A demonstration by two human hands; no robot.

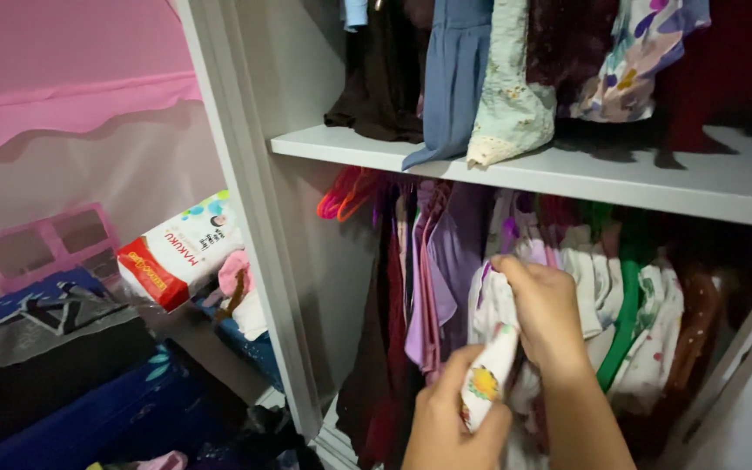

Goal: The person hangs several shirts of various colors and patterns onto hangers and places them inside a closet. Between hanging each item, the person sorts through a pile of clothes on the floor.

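L hand (450,409) pinches the lower edge of a white cotton garment w/ a yellow flower print (491,376), thumb on top, cloth folded over fingers. R hand (546,315) closed round the same garment higher up, near its green plastic hanger (624,326). Garment hangs on the lower rail under the white wooden shelf (654,178), just beside purple & lilac clothes (441,261); fabric thin, soft, creased.

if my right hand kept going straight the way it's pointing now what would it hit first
Most likely the white patterned garment hanging in front of it. The right hand points up and left into the row of hung clothes, fingertips already at that cloth. Behind it hang the purple clothes; depth is hard to judge.
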